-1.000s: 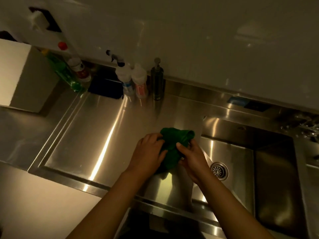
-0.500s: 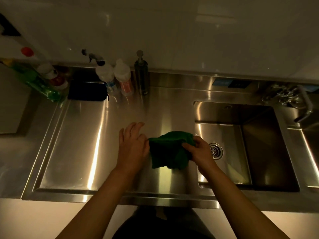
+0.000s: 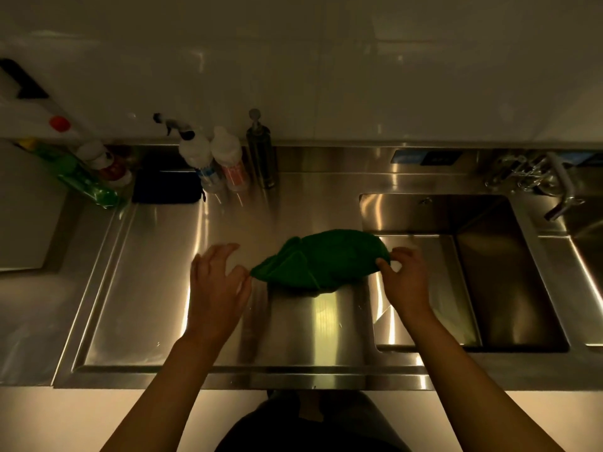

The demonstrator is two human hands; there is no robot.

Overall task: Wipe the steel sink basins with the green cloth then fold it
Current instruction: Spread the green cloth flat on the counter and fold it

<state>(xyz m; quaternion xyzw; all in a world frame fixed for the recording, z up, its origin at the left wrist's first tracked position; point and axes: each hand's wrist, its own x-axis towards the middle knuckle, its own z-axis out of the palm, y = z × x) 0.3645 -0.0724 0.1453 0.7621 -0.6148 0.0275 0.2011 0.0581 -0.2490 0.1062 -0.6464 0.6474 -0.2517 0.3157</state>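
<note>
The green cloth [image 3: 321, 261] is stretched sideways, partly folded, over the steel drainboard [image 3: 140, 288] just left of the sink basin [image 3: 496, 272]. My right hand [image 3: 404, 277] pinches the cloth's right end between thumb and fingers at the basin's left rim. At the cloth's left corner my left hand [image 3: 217, 278] has its fingers spread, with the thumb side touching the cloth's tip; whether it grips the cloth is unclear. The basin's drain is hidden behind my right hand.
Against the back wall stand spray bottles [image 3: 195, 158], a steel soap pump [image 3: 261, 151], a dark sponge holder [image 3: 166, 185] and a green bottle [image 3: 78, 177] lying tilted. A tap [image 3: 561, 184] sits at the far right, with a second basin [image 3: 590, 230] beyond it.
My hands have moved apart and the bunched cloth has been drawn out sideways. My left hand let go of the bunch and now rests at the cloth's left tip.
</note>
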